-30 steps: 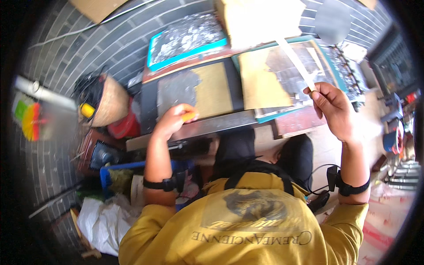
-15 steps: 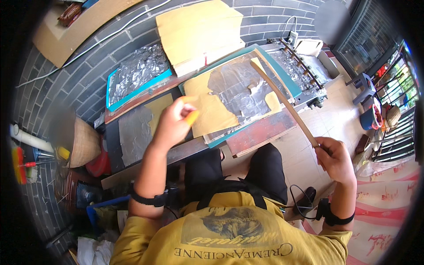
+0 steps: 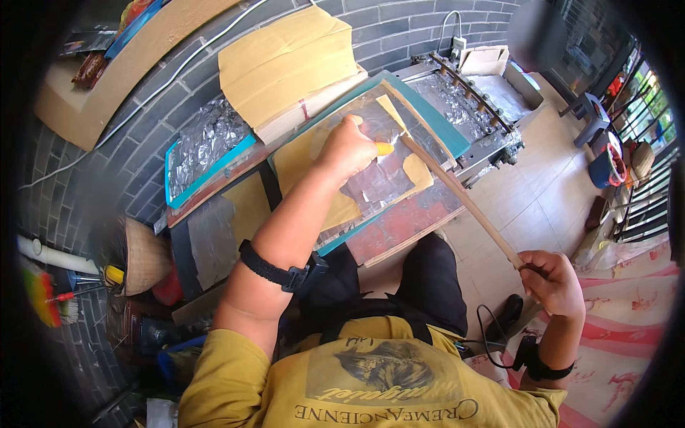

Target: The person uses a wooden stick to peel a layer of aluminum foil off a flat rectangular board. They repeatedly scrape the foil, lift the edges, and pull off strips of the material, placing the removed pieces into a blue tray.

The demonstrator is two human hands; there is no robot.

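My right hand [image 3: 551,284] grips the near end of a long flat wooden strip [image 3: 471,205]. The strip's far tip rests at or just above a torn silver foil sheet [image 3: 378,184], which lies on yellow paper [image 3: 294,173]. Over that foil is my left hand [image 3: 347,148], fingers curled, with a yellow cover on one fingertip. This tip is beside a loose, lifted foil scrap [image 3: 386,138]; whether the fingers pinch anything is hidden. Foil and paper lie on a teal board [image 3: 428,114] above a reddish plank [image 3: 403,230].
Behind stands a stack of yellow paper [image 3: 285,60]. At left are a blue-rimmed tray [image 3: 212,170] of crumpled foil and a dark board with a grey sheet [image 3: 212,239]. A metal frame [image 3: 471,85] is at far right, past it a stool [image 3: 592,118] and bucket [image 3: 601,173].
My left hand has moved right and away from me, from the yellow paper's left edge to over the foil. The strip's tip has come down slightly nearer the foil scrap.
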